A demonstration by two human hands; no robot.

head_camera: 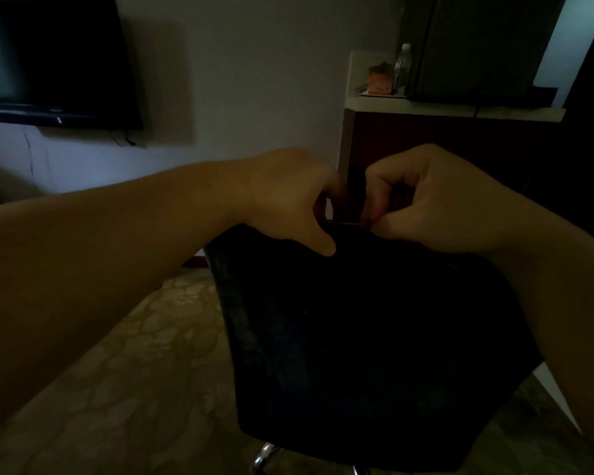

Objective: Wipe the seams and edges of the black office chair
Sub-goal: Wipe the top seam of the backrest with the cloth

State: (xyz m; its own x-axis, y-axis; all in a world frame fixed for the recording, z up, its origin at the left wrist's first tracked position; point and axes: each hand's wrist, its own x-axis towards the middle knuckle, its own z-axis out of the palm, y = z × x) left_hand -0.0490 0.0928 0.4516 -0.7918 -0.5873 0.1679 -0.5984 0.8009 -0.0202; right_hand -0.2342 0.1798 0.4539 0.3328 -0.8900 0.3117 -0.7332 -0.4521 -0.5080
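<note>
Leaning over the black office chair [374, 337], the person had both hands at its far edge. The left hand [288, 200] gripped that edge, thumb on the dark fabric; just beside it the right hand [426, 207] was curled, fingertips pinching something thin at the seam (too dim to identify). Beyond the right hand stood a bottle [402, 68], label unreadable.
</note>
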